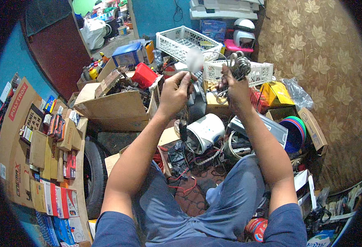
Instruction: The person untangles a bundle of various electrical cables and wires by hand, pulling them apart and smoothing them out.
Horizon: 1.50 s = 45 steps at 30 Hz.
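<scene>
My left hand (pixel 177 89) is raised at the centre, thumb and fingers pinched on a small thing with a cable. A blurred pale round patch covers what lies just above its fingertips. To its right, my right hand (pixel 235 83) is closed around a coiled bundle of dark and grey cable (pixel 240 66). One cable arcs from the bundle towards the left hand. Behind the hands stand a white plastic crate (pixel 168 38) and a second white crate (pixel 262 73). Below them, a white plastic bucket (pixel 210 129) lies on its side.
A cardboard box (pixel 113 108) full of parts, with a red plastic container (pixel 145 75), stands at the left. A tyre (pixel 96 176) and small boxes on a cardboard panel (pixel 17 148) are further left. Nested coloured basins (pixel 295 134) lie at right. Red wires (pixel 184 191) lie on the floor.
</scene>
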Tool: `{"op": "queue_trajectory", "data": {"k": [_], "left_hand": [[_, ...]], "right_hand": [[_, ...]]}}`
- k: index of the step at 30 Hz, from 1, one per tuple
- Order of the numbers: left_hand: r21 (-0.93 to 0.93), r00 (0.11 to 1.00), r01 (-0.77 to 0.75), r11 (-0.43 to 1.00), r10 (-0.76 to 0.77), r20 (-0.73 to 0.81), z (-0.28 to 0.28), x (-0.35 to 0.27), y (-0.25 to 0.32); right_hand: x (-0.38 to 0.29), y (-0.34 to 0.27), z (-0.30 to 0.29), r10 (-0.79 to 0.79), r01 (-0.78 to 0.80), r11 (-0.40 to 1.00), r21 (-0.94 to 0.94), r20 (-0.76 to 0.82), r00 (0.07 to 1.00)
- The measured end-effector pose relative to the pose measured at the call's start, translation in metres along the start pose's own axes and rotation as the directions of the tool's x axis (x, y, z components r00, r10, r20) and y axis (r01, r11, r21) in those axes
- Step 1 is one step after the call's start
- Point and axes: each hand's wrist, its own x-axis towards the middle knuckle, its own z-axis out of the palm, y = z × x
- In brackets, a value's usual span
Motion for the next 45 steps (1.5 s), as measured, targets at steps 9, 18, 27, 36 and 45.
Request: {"op": "queue_trajectory", "data": {"k": [9,18,27,36,45], "left_hand": [[0.068,0.998,-0.068,0.995,0.068,0.003,0.009,-0.006,0.001],[0.115,0.989,-0.107,0.988,0.117,-0.088,0.012,-0.009,0.017],[0.218,0.985,-0.171,0.961,0.162,0.057,0.018,-0.017,0.01],[0.201,0.986,-0.051,0.978,0.018,0.164,0.024,-0.02,0.015],[0.1,0.816,0.189,0.977,-0.213,0.537,-0.003,-0.012,-0.02]], "right_hand": [[-0.018,0.004,0.021,0.165,-0.152,0.985,-0.079,0.192,0.967],[-0.019,0.003,0.017,0.169,-0.174,0.985,0.015,0.169,0.971],[-0.022,-0.005,0.018,0.239,-0.248,0.968,0.026,0.184,0.953],[-0.027,-0.013,0.025,0.221,-0.219,0.975,-0.034,0.126,0.967],[-0.005,-0.019,0.001,0.216,-0.249,0.716,0.653,0.133,0.967]]}}
